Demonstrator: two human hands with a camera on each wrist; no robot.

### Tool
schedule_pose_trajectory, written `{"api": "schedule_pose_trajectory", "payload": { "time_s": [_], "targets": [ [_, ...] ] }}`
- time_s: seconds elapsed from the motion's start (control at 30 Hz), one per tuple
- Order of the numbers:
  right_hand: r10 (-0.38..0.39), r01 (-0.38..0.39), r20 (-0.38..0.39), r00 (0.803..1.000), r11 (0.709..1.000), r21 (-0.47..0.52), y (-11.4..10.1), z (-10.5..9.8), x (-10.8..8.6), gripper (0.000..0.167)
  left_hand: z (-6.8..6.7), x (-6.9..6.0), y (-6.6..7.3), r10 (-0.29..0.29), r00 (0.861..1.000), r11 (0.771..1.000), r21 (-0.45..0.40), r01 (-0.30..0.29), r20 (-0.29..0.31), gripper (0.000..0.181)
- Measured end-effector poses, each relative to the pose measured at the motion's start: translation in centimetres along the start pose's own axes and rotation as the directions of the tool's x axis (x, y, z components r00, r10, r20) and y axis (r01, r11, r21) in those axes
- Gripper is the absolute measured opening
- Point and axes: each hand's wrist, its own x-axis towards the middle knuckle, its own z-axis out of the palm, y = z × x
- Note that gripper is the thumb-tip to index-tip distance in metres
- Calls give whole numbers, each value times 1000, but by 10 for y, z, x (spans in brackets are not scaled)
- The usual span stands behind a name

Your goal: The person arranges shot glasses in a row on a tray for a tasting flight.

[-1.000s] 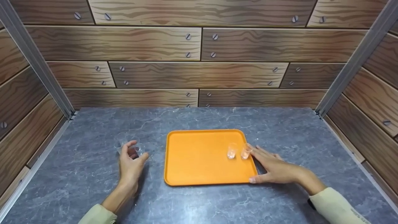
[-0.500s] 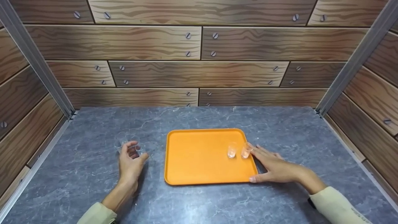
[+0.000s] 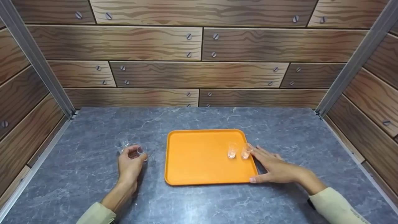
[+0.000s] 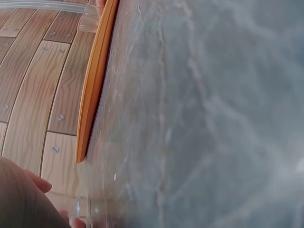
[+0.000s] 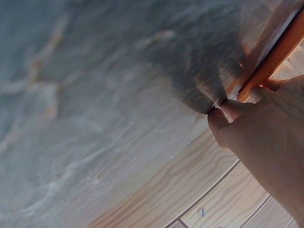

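The left grip (image 3: pixel 129 165) pinches a clear cup (image 3: pixel 142 150) left of the orange tray (image 3: pixel 199 158), its slim body apparently suiting a pinch; the right grip (image 3: pixel 270 165), straight-fingered, rests along the tray's right edge, probably steadying it

Behind the grey, white-veined tabletop (image 3: pixel 279 124) rises a back wall (image 3: pixel 155 74) patterned as wooden planks with slotted screw heads. Matching side walls (image 3: pixel 21 90) flank the tabletop. Grey metal posts (image 3: pixel 351 65) slant up from its far corners. Pale light glares off its near middle.
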Motion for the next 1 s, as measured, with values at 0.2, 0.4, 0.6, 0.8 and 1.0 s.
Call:
{"api": "schedule_pose_trajectory", "payload": {
  "time_s": [0.2, 0.4, 0.6, 0.8, 1.0],
  "targets": [
    [5, -5, -2, 1000, 1000, 0, 2, 2, 1, 112, -2, 0, -2, -25, 999, 1000, -14, 25, 28, 43],
    [2, -2, -3, 1000, 1000, 0, 1, 0, -1, 111, 0, -4, -1, -8, 997, 999, -48, 12, 79, 36],
    [-20, 20, -10, 1000, 1000, -9, 1, 0, -1, 109, 5, -10, 0, -1, 994, 996, -88, 11, 110, 31],
    [-17, 17, -11, 1000, 1000, -5, 2, 1, 0, 110, 8, -11, 2, 30, 994, 993, -117, -18, 103, 30],
    [-24, 24, -12, 1000, 1000, -11, 2, 1, 1, 110, 12, -14, 4, 55, 993, 993, -114, -43, 104, 31]
  ]
}}
